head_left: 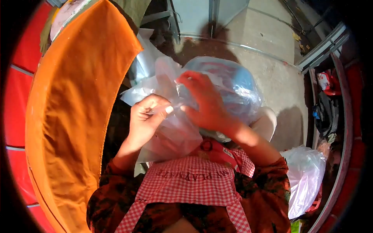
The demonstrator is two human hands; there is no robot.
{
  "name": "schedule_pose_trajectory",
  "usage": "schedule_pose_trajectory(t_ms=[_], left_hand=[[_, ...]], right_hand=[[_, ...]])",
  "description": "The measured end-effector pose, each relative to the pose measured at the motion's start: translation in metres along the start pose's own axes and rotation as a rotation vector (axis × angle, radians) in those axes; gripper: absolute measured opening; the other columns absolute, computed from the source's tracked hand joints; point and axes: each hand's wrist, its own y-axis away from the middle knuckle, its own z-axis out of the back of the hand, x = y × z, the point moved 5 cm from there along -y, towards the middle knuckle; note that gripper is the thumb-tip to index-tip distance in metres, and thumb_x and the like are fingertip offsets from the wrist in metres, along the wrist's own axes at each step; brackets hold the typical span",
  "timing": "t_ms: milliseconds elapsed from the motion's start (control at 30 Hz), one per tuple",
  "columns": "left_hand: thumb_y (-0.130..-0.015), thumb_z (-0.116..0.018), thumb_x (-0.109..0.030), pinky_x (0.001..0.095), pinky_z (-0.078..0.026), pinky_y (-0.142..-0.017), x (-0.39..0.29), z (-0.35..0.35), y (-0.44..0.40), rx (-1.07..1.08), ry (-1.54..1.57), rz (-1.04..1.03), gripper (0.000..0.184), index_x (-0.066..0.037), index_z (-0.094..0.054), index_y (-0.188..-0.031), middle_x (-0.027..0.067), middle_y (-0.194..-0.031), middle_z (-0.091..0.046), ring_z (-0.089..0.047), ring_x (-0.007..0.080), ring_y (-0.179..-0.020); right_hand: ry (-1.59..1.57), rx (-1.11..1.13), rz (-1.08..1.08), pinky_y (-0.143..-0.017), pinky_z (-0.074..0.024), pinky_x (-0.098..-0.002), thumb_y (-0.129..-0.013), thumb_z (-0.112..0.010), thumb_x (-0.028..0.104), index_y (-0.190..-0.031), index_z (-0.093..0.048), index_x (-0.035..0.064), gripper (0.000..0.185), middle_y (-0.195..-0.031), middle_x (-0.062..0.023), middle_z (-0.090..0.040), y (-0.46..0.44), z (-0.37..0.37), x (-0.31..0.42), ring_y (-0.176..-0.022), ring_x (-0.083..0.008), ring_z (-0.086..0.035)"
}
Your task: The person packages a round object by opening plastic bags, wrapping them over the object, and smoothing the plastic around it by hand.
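Note:
Near the middle of the head view, my left hand (145,116) pinches the edge of a thin clear plastic bag (176,132) between thumb and fingers. The bag hangs down over my lap and its upper part spreads up behind the hand. Just to the right, my right hand (204,99) is beside the bag's upper part, with thumb and forefinger apart. Whether its fingertips touch the plastic is hard to tell. Behind my right hand lies a large clear plastic bag (246,85) with something bluish in it.
Orange cloth (74,116) covers a long surface on the left. A filled white plastic bag (305,176) stands at the lower right, near a shelf with dark and red items (328,83). A metal frame (324,46) edges the concrete floor (272,50).

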Motion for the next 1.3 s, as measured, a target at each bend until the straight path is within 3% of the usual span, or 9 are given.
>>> schedule_pose_trajectory(t_ms=[100,233,400,567,800,1000,1067,1167,1300], left_hand=[[-0.088,-0.066,0.001,0.0185,-0.042,-0.064,-0.010,0.007,0.000,-0.185,0.071,-0.051,0.005,-0.002,-0.063,-0.092,-0.0027,-0.079,-0.063,-0.052,0.0022,-0.070],[-0.090,-0.061,0.003,0.0177,-0.038,-0.057,-0.006,0.002,0.001,-0.240,0.216,0.028,0.007,-0.004,-0.059,-0.091,-0.0036,-0.078,-0.060,-0.049,0.0009,-0.064],[-0.090,-0.057,0.003,0.0200,-0.039,-0.059,0.004,-0.031,-0.005,-0.111,0.182,0.012,0.009,-0.005,-0.056,-0.094,-0.0037,-0.071,-0.052,-0.048,0.0046,-0.064],[-0.089,-0.060,0.002,0.0224,-0.042,-0.072,-0.004,-0.035,-0.013,-0.092,0.277,-0.283,0.018,-0.004,-0.053,-0.105,-0.0012,-0.087,-0.053,-0.049,0.0074,-0.079],[-0.091,-0.055,0.006,0.0238,-0.045,-0.080,0.043,-0.037,-0.011,0.106,-0.003,0.013,0.011,-0.003,-0.057,-0.097,0.0001,-0.092,-0.058,-0.055,0.0085,-0.087],[-0.090,-0.062,-0.004,0.0253,-0.048,-0.069,0.039,-0.051,-0.011,0.215,0.107,0.190,0.003,-0.002,-0.059,-0.092,0.0002,-0.082,-0.062,-0.058,0.0083,-0.076],[-0.092,-0.060,-0.004,0.0253,-0.048,-0.069,0.039,-0.054,-0.014,0.240,0.170,0.216,0.002,-0.002,-0.060,-0.091,0.0001,-0.081,-0.062,-0.058,0.0080,-0.075],[-0.094,-0.055,-0.003,0.0259,-0.047,-0.077,0.045,-0.048,-0.014,0.252,0.211,0.226,0.006,-0.003,-0.060,-0.098,0.0006,-0.088,-0.062,-0.057,0.0088,-0.082],[-0.095,-0.054,-0.011,0.0403,-0.050,-0.091,0.043,-0.020,-0.020,0.061,0.795,0.291,0.008,-0.006,-0.060,-0.093,0.0029,-0.083,-0.062,-0.062,0.0162,-0.084]], right_hand=[[-0.110,-0.167,-0.176,-0.090,-0.0454,-0.0410,-0.070,-0.074,0.016,-0.112,-0.055,0.0028,0.048,-0.117,-0.0159,-0.052,0.003,0.012,-0.009,-0.107,-0.0336,-0.054],[-0.002,0.025,0.002,-0.076,-0.0474,-0.0415,-0.071,-0.074,0.021,-0.103,-0.055,0.0022,0.042,-0.104,-0.0163,-0.054,0.018,0.016,0.041,-0.090,-0.0340,-0.057],[0.288,0.024,-0.090,-0.067,-0.0465,-0.0440,-0.076,-0.072,0.028,-0.097,-0.057,0.0024,0.037,-0.088,-0.0139,-0.056,0.035,-0.016,0.022,-0.077,-0.0344,-0.056],[-0.073,-0.150,-0.341,-0.062,-0.0472,-0.0377,-0.082,-0.064,0.015,-0.082,-0.061,0.0000,0.015,-0.070,-0.0118,-0.059,0.049,-0.018,-0.015,-0.066,-0.0314,-0.059],[-0.862,-0.092,-0.789,-0.068,-0.0479,-0.0262,-0.089,-0.060,0.011,-0.082,-0.068,-0.0011,0.016,-0.077,-0.0055,-0.067,0.062,-0.012,-0.038,-0.075,-0.0086,-0.059],[-0.648,-0.086,-0.420,-0.069,-0.0482,-0.0287,-0.087,-0.061,0.008,-0.086,-0.064,-0.0015,0.010,-0.080,-0.0087,-0.065,0.061,-0.006,-0.030,-0.074,-0.0142,-0.060],[-0.551,-0.112,-0.528,-0.068,-0.0480,-0.0310,-0.084,-0.063,0.009,-0.088,-0.064,-0.0003,0.010,-0.080,-0.0094,-0.064,0.075,-0.030,-0.046,-0.073,-0.0164,-0.059],[-0.443,-0.073,-0.476,-0.065,-0.0473,-0.0335,-0.081,-0.066,0.013,-0.086,-0.063,0.0014,0.013,-0.079,-0.0096,-0.062,0.065,-0.019,-0.030,-0.071,-0.0187,-0.059],[-0.368,-0.052,-0.309,-0.061,-0.0468,-0.0357,-0.078,-0.067,0.016,-0.081,-0.061,0.0028,0.015,-0.075,-0.0101,-0.061,0.056,0.001,-0.036,-0.068,-0.0205,-0.058]])
